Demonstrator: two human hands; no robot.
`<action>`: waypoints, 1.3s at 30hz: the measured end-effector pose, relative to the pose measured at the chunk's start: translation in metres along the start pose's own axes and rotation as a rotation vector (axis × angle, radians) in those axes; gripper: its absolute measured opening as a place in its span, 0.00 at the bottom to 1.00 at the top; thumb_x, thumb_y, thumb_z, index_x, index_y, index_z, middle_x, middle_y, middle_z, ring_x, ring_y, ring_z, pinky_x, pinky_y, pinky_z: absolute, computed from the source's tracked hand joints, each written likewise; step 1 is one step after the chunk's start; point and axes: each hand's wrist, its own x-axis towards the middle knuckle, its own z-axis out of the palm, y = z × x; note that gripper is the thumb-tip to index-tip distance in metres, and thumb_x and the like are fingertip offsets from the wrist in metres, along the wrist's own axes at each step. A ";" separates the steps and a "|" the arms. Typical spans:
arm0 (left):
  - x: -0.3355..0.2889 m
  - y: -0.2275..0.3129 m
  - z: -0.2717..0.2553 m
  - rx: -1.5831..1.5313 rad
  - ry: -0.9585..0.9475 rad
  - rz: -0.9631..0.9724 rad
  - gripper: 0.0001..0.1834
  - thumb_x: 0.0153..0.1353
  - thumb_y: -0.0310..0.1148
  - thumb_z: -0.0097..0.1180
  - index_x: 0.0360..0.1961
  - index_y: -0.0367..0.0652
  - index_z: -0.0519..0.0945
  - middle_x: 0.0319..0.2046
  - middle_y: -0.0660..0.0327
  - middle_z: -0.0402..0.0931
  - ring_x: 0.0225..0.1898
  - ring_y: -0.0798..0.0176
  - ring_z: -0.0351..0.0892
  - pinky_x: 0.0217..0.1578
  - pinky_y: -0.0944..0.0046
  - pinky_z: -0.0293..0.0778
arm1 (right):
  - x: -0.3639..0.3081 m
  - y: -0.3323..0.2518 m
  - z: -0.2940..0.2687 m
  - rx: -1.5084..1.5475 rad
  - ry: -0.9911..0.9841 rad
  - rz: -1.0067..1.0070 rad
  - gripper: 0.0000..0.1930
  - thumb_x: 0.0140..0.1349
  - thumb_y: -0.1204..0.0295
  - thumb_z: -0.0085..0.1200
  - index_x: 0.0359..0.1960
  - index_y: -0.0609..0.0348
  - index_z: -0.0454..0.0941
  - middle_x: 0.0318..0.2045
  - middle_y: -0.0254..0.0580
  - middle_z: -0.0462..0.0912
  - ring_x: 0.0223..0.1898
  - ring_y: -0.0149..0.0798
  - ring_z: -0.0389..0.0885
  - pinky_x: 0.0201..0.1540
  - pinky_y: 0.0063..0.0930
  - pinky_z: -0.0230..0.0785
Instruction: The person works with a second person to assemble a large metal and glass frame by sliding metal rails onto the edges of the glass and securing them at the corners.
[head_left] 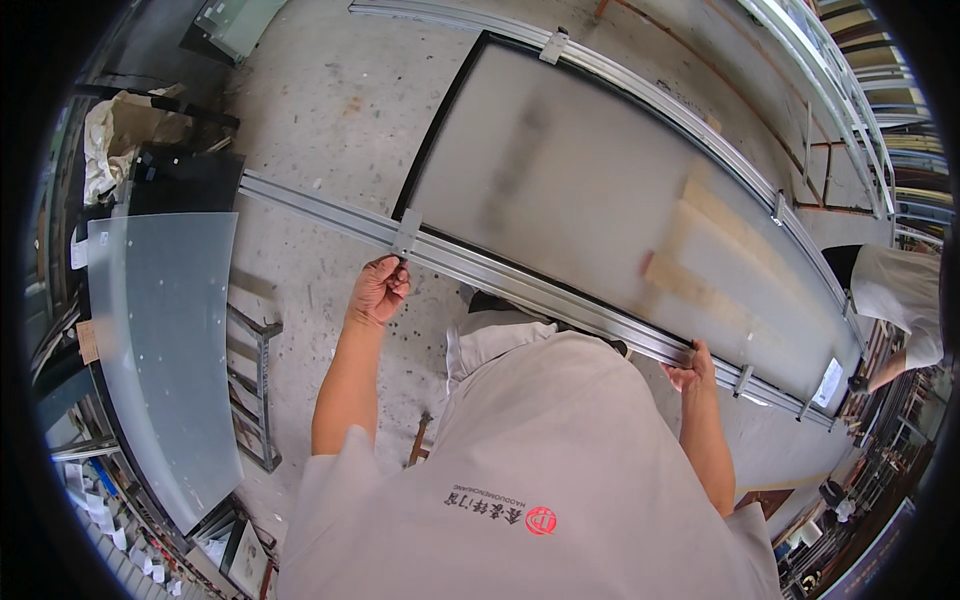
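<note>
A large frosted glass panel (590, 170) with a black edge strip lies before me between two long aluminium rails. My left hand (381, 288) is closed at the near rail (320, 214), fingertips pinched on its edge just below a translucent clip (406, 232). Further right, my right hand (692, 369) grips the same rail, its fingers wrapped over the edge. The far rail (690, 125) runs along the panel's other side, with a clip (553, 46) near its left end. Both rails stick out past the panel's left edge.
At left stands another frosted sheet (170, 350) beside a black metal frame (262, 390). A co-worker (900, 300) in a light shirt is at the panel's right end. Metal racking (850, 110) holding long profiles fills the upper right. The concrete floor (310, 110) is speckled.
</note>
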 end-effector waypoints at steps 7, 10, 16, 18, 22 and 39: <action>-0.011 0.015 0.030 0.745 0.264 0.224 0.04 0.54 0.28 0.63 0.28 0.38 0.82 0.20 0.68 0.74 0.20 0.75 0.68 0.20 0.73 0.64 | -0.001 0.002 -0.002 0.036 -0.024 -0.005 0.28 0.62 0.59 0.46 0.60 0.60 0.59 0.60 0.51 0.66 0.58 0.52 0.69 0.58 0.52 0.64; -0.012 0.007 0.033 0.891 0.347 0.306 0.04 0.53 0.28 0.63 0.27 0.39 0.83 0.19 0.70 0.73 0.20 0.76 0.67 0.20 0.73 0.64 | 0.003 0.004 -0.004 0.079 -0.057 -0.024 0.28 0.63 0.58 0.46 0.60 0.60 0.59 0.61 0.50 0.65 0.59 0.52 0.68 0.59 0.52 0.63; -0.011 0.007 0.040 0.801 0.334 0.182 0.04 0.56 0.27 0.59 0.26 0.38 0.80 0.20 0.68 0.73 0.20 0.75 0.67 0.21 0.72 0.66 | 0.001 0.009 -0.009 0.150 -0.124 -0.047 0.27 0.66 0.55 0.44 0.60 0.60 0.60 0.62 0.49 0.64 0.62 0.50 0.64 0.62 0.52 0.58; -0.010 0.012 0.040 0.787 0.268 0.101 0.05 0.57 0.27 0.58 0.27 0.38 0.79 0.21 0.66 0.73 0.20 0.73 0.68 0.21 0.71 0.67 | 0.014 0.010 -0.024 0.111 -0.210 -0.052 0.27 0.67 0.54 0.44 0.60 0.59 0.60 0.62 0.48 0.64 0.62 0.49 0.63 0.63 0.52 0.57; -0.009 0.022 0.039 0.769 0.235 0.017 0.08 0.61 0.33 0.55 0.31 0.39 0.77 0.24 0.63 0.74 0.23 0.70 0.71 0.25 0.68 0.71 | 0.020 0.015 -0.029 0.071 -0.234 -0.101 0.28 0.65 0.52 0.44 0.60 0.58 0.62 0.62 0.46 0.64 0.63 0.49 0.62 0.63 0.51 0.56; 0.045 0.104 0.081 1.719 0.103 0.375 0.25 0.50 0.38 0.66 0.44 0.31 0.76 0.40 0.53 0.78 0.42 0.59 0.75 0.48 0.63 0.69 | 0.031 0.017 -0.034 0.087 -0.105 -0.165 0.23 0.63 0.50 0.48 0.51 0.53 0.71 0.49 0.40 0.77 0.49 0.45 0.74 0.48 0.48 0.70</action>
